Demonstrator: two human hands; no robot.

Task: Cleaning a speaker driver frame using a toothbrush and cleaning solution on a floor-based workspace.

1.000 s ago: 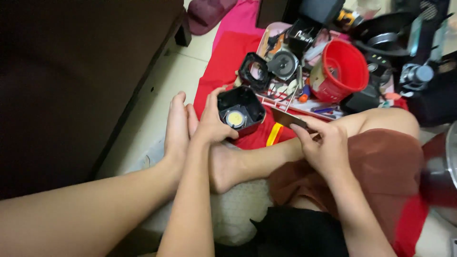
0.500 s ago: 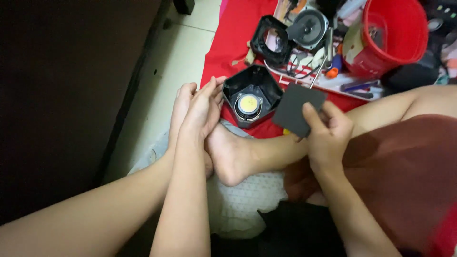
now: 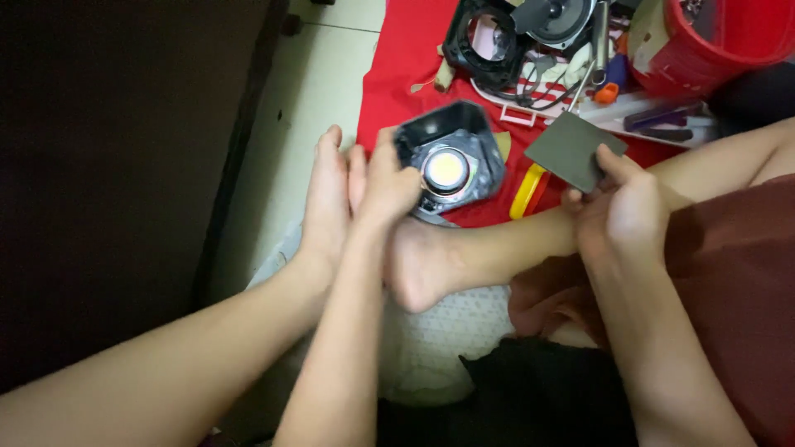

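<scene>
My left hand (image 3: 387, 184) grips the near-left corner of a black square lamp housing (image 3: 451, 153) with a round glowing yellow disc (image 3: 445, 168) in its middle. The housing rests on a red cloth (image 3: 406, 58) between my bare feet (image 3: 327, 199). Level with the housing and to its right, my right hand (image 3: 625, 211) pinches a thin grey square plate (image 3: 574, 150) by its near corner, holding it tilted above my leg.
A second black square housing (image 3: 480, 41), a round speaker-like part (image 3: 553, 18), loose tools (image 3: 609, 79) and a red bucket (image 3: 712, 37) crowd the far side of the cloth. A yellow strip (image 3: 526, 192) lies by the lamp. Dark furniture (image 3: 108, 165) stands on the left.
The view has tilted down and closer. My right hand lifted the grey plate off the cloth and carried it to the right of the lamp housing. My left hand kept its grip.
</scene>
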